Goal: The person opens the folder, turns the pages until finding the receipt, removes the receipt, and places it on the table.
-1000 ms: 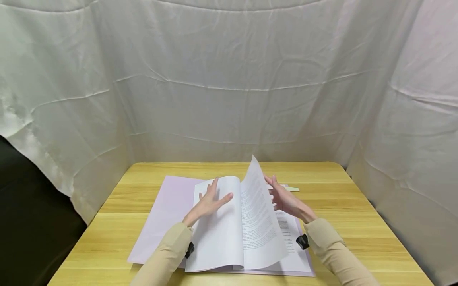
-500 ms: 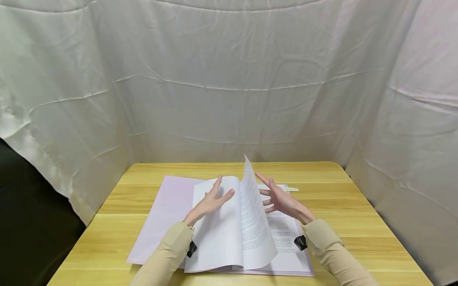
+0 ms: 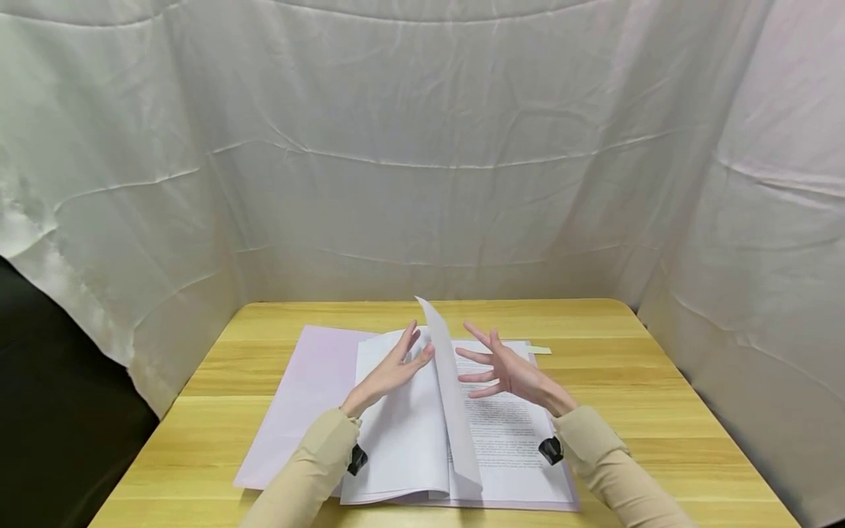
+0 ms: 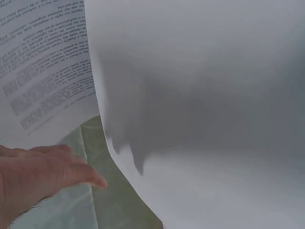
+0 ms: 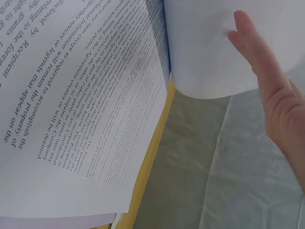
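A booklet with a lilac cover (image 3: 300, 411) lies spread on the table. One white page (image 3: 455, 418) stands nearly upright at its middle, blank on the side facing the left wrist view. My left hand (image 3: 383, 378) is over the blank left-hand pages (image 3: 403, 455), fingers extended, thumb right beside the raised page. On the other side my right hand (image 3: 515, 375) is spread wide above the printed right-hand page (image 3: 511, 440), its fingertips close to the raised page. Straight fingers also show on the right hand (image 5: 279, 95) in the right wrist view. Neither hand grips anything.
A pale green tab (image 3: 540, 350) sticks out past the booklet's upper right edge. The wooden table (image 3: 660, 425) has grey-white cloth (image 3: 422, 205) hanging behind and at both sides. A dark area (image 3: 59, 411) shows at the far left.
The raised page has swung leftward from the right side to nearly upright, uncovering more of the printed page. My right hand has moved slightly left with fingers spreading; the left hand has barely moved.
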### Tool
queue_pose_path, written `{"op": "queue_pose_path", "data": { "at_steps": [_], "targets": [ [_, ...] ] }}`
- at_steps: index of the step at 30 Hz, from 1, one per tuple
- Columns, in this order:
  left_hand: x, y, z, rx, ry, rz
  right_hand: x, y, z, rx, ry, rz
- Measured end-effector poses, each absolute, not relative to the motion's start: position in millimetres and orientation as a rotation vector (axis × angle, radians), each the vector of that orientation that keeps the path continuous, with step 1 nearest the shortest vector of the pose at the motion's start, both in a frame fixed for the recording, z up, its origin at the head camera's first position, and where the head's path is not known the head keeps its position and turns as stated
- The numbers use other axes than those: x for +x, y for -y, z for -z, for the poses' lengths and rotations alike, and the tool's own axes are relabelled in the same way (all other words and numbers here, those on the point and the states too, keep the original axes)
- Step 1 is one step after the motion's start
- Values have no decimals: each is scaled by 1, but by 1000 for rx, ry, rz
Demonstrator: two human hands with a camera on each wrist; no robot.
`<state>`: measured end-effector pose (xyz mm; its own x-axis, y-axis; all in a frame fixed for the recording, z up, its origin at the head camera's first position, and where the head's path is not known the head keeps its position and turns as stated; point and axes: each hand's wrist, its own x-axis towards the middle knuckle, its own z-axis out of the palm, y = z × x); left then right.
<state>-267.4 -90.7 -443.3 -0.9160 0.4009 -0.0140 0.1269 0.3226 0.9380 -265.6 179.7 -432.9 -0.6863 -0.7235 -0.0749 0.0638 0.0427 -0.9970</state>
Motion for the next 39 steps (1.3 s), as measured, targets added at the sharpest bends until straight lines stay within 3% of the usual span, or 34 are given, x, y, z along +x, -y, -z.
{"op": "queue_pose_path", "data": {
  "at_steps": [20,39],
  "targets": [
    [-270,91,446,455,-2283,-1807,-263,-180,436,-624,-1748,1678],
    [-280,110,467,-32,-2171,-1920,-278,-207,462,-546,-2116,1548]
  ]
}}
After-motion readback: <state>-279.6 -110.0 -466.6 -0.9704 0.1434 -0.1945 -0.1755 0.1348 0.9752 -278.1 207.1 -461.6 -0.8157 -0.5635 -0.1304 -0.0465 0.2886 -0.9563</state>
